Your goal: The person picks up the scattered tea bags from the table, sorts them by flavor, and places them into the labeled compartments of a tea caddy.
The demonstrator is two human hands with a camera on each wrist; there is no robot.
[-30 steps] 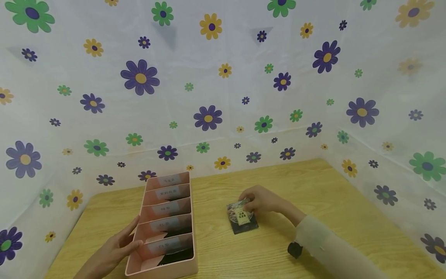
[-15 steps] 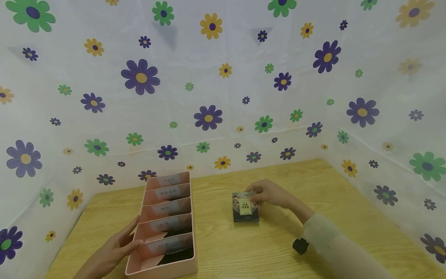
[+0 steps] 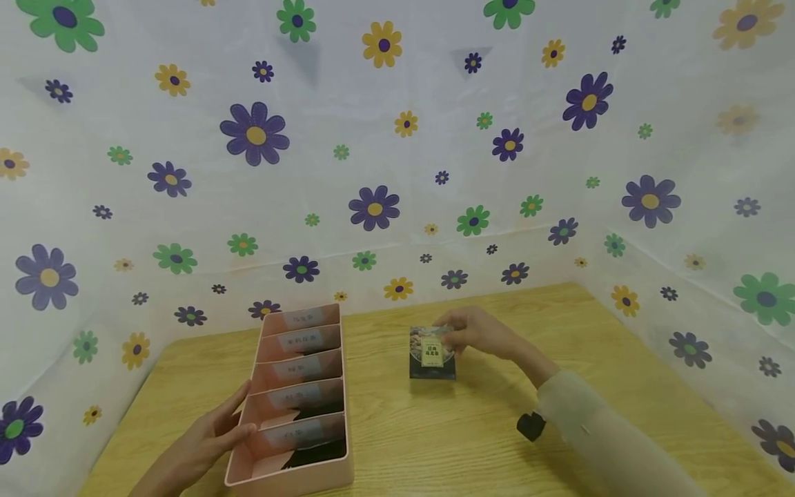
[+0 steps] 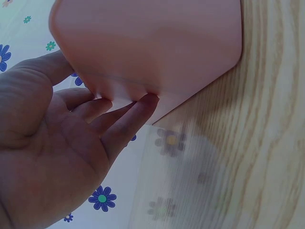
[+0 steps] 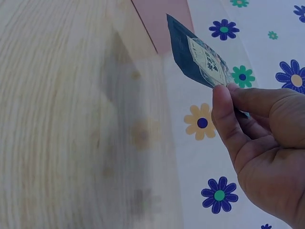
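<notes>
A pink divided storage box [image 3: 349,442] stands on the left of the table. My left hand [image 3: 208,438] holds its left side, the thumb over the rim and the other fingertips [image 4: 151,99] against the outer wall. My right hand [image 3: 487,335] pinches a dark tea packet [image 3: 431,371] by its upper right edge, between thumb and fingers. The packet has a pale label with dark characters and is raised over the table, its front toward the head camera. In the right wrist view the packet [image 5: 187,52] slants up from the fingertips.
The box has several compartments in a row with labelled dividers; dark packets lie in the nearer ones. A wood-grain table [image 3: 404,449] runs beneath. Flower-patterned white sheeting [image 3: 435,90] encloses the back and sides. A small black object [image 3: 531,426] sits at the right sleeve.
My right hand has lifted the tea packet off the table and turned it more upright, first drifting right, then slightly left. My left hand and the box have stayed put.
</notes>
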